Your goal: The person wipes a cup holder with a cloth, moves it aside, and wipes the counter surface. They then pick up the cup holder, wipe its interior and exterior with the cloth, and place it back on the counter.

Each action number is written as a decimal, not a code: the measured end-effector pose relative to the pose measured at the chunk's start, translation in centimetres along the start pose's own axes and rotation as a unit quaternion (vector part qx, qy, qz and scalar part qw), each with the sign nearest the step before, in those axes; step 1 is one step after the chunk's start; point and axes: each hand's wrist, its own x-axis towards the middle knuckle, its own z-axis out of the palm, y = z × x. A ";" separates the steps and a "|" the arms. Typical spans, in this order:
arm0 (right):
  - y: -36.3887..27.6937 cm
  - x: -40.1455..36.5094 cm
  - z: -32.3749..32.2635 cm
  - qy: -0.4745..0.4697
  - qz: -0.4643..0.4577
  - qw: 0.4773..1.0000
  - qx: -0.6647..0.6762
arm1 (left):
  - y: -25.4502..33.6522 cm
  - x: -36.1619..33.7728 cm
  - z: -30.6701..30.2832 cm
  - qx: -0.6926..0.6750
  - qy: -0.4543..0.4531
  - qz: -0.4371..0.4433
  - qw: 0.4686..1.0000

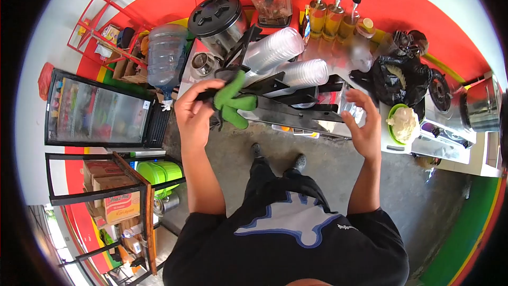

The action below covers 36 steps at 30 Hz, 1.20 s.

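My left hand (193,110) is closed on the cuff end of a green and black work glove (233,101), its green fingers hanging out to the right. Nothing shows in my right hand (366,121), whose thumb and fingers curve apart near the right end of a black cup rack (296,117). Stacks of clear plastic cups (276,48) lie tilted in that rack, just beyond the glove. Right of my right hand, a green bowl (394,131) holds a pale, dough-like mass (404,124).
Along the back wall are a steel pot with a black lid (216,16), a blender (269,0) and several pump bottles (333,16). A black plastic bag (389,87) sits at the right. Leftward are a water jug (166,55), a glass-door fridge (98,108) and a shelf (129,167).
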 end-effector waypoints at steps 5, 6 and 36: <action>-3.6 1.1 2.2 -0.133 -0.057 0.971 0.191 | 2.5 1.6 6.7 0.081 -0.191 0.076 0.975; -4.2 0.9 3.0 -0.150 -0.044 0.962 0.223 | 1.7 1.8 7.7 0.067 -0.226 0.066 0.970; 3.0 3.5 -1.2 0.255 0.241 0.899 0.261 | -7.6 5.1 0.1 0.167 0.022 0.048 0.985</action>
